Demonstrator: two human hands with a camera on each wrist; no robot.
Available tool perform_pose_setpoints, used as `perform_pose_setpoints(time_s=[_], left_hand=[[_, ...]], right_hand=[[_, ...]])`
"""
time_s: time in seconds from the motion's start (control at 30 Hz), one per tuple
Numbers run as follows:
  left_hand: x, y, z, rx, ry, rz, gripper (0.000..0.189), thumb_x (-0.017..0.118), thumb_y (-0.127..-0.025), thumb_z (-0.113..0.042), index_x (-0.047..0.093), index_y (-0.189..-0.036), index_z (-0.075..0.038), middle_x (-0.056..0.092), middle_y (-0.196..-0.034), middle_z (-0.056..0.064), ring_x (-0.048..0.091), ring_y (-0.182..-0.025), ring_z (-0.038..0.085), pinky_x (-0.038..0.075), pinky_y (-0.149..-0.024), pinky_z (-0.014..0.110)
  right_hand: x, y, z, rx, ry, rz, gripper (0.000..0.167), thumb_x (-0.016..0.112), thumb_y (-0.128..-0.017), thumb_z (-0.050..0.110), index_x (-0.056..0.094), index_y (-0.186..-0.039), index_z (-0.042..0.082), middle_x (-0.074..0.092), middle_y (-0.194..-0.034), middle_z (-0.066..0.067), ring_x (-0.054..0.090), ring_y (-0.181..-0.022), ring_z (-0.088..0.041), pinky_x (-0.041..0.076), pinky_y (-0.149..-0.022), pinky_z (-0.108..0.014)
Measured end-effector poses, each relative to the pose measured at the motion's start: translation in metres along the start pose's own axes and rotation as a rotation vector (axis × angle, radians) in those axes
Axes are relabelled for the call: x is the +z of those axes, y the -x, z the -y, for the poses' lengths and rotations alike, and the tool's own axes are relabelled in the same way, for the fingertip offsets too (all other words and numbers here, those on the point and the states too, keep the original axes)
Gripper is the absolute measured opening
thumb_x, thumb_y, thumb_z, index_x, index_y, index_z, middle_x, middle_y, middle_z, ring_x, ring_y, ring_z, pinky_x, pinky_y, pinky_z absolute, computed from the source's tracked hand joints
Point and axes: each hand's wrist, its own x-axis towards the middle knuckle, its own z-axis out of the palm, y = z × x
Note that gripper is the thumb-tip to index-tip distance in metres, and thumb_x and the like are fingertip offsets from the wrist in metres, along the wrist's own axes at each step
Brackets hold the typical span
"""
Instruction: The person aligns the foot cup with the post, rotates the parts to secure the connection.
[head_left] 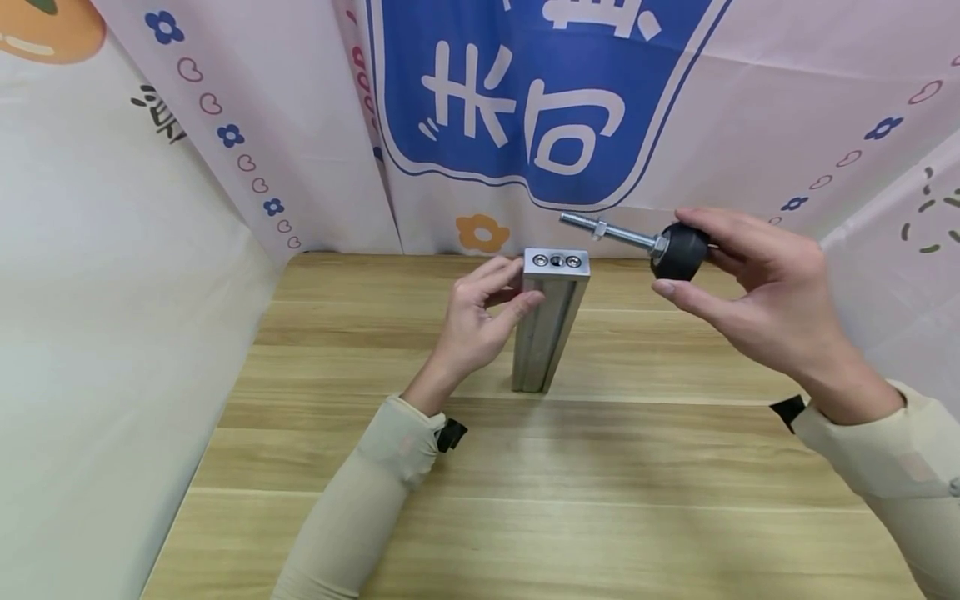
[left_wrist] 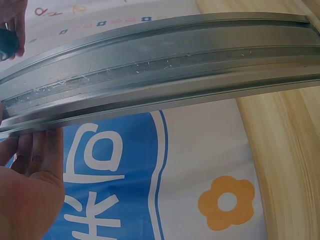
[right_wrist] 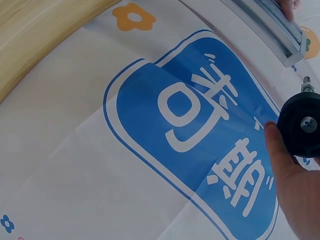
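An aluminium profile (head_left: 536, 333) stands upright on the wooden table, its narrow top end showing three round holes in a row. My left hand (head_left: 483, 312) grips it near the top, thumb on the near face and fingers at its left side. In the left wrist view, grooves and small scratches run along the profile (left_wrist: 165, 62). To the right, my right hand (head_left: 780, 292) pinches the black round base of a levelling foot (head_left: 678, 250) between thumb and fingers. Its threaded stud points left, above and right of the profile's end, with a loose-looking nut (head_left: 599, 229) partway along.
The wooden table (head_left: 525, 500) reaches back to a printed cloth (head_left: 330, 200) with a blue sign pattern, which hangs just behind the profile. Pale cloth (head_left: 112, 333) also hangs along the left side. Black straps show at both sleeve cuffs.
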Motion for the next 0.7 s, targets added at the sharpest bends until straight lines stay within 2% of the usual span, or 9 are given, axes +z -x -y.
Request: perform_pose_setpoints(time_s=[0.17,0.4,0.7], left_hand=[[0.0003,0.0001,0.0010,0.006,0.007,-0.003,0.039,0.074,-0.095,0.000,0.067,-0.132,0.011,0.070,-0.114,0.022,0.069,-0.092,0.023,0.067,-0.089,0.031],[0.0000,-0.0002,0.0010,0.004,0.014,-0.005,0.039,0.075,-0.095,0.000,0.067,-0.132,0.011,0.070,-0.113,0.022,0.069,-0.092,0.023,0.067,-0.089,0.032],[-0.0002,-0.0001,0.0004,-0.003,0.015,0.000,0.039,0.075,-0.095,0.000,0.067,-0.132,0.011,0.071,-0.113,0.021,0.070,-0.092,0.023,0.066,-0.090,0.031]], right_hand=[[-0.0001,-0.0010,0.0005,-0.023,-0.044,-0.002,0.068,0.081,-0.068,-0.027,0.068,-0.132,-0.008,0.074,-0.126,-0.002,0.072,-0.109,-0.013,0.058,-0.101,-0.019],[-0.0007,-0.0033,0.0006,-0.064,-0.218,-0.025,0.055,0.085,-0.078,-0.013,0.065,-0.128,-0.018,0.075,-0.125,-0.009,0.073,-0.108,-0.015,0.059,-0.103,-0.022],[-0.0021,-0.0064,0.0045,-0.072,-0.276,-0.049,0.056,0.087,-0.077,-0.013,0.063,-0.127,-0.021,0.076,-0.124,-0.011,0.074,-0.110,-0.016,0.059,-0.104,-0.024]])
